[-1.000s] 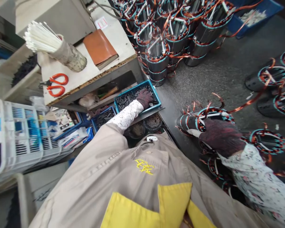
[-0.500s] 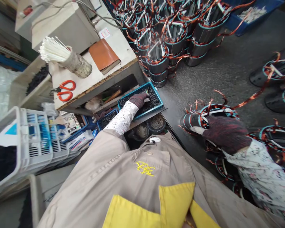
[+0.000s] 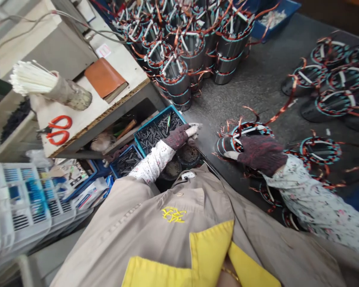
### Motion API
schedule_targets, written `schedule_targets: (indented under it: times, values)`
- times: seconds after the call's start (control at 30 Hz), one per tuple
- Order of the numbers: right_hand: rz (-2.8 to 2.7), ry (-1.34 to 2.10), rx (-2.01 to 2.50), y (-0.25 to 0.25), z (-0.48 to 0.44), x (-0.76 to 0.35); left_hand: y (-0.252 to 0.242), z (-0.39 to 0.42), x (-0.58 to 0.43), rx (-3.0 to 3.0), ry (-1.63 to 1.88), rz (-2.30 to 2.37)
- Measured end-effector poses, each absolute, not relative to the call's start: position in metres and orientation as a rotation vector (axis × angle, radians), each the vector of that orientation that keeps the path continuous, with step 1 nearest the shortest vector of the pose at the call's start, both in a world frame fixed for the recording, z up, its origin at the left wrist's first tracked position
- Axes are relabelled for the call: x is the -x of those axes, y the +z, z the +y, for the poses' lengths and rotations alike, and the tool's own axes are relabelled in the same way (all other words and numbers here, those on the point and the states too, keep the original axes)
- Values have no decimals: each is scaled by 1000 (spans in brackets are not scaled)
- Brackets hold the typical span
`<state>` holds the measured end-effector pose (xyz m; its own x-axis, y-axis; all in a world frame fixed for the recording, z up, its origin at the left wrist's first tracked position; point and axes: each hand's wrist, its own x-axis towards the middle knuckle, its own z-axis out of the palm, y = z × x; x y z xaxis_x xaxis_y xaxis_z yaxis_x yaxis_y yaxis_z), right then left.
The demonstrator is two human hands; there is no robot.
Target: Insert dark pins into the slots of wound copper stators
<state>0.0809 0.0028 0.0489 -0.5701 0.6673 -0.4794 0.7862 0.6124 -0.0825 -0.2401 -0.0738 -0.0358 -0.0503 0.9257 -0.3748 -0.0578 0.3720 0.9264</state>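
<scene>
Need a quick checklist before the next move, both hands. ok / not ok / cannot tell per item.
1. Left hand grip on the white piece: ok, the piece sits in the gloved fingers and sticks out past them.
2. Right hand on the wound stator: ok, the glove rests against its end.
3. Copper leads clear of the right glove: cannot tell, they fan out around it.
4. Blue tray of dark rods: ok, on its shelf beside the left hand.
5. Orange-handled scissors: ok, on the bench top, in neither hand.
</scene>
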Motion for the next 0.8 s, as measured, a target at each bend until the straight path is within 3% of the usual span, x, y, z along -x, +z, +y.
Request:
schedule_targets:
  times: [0.3, 0.63, 0.8]
  values:
    - [2329, -373, -1152, 68, -1, -67, -28, -67, 184, -1092, 986, 1227]
    - [2331, -420, -1151, 78, -2, -64, 9, -41, 190, -1757, 641, 1291]
    - [2345, -421, -1150, 76, -3, -64, 9, -36, 196, -1673, 709, 1164]
